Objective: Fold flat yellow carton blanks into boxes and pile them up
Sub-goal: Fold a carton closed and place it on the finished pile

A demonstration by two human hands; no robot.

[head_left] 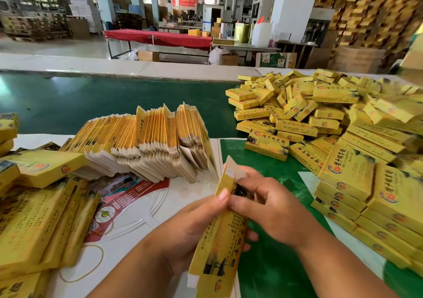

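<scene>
Low in the middle of the view, both hands hold one yellow carton (219, 236) — the left hand (194, 224) wraps its side with the thumb pressed near the top, and the right hand (263, 208) pinches the upper end, fingers curled by the pale open flap. Just beyond them leans a fanned row of flat blanks (146, 142). Folded boxes (320, 114) lie heaped to the right, well apart from the hands, and more yellow stacks (39, 217) crowd the left edge. Bare white sheet and green table (270, 270) lie open around the wrists. Farther off a dark green belt (91, 101) crosses — behind it, a factory hall with a red-covered table (160, 37).
</scene>
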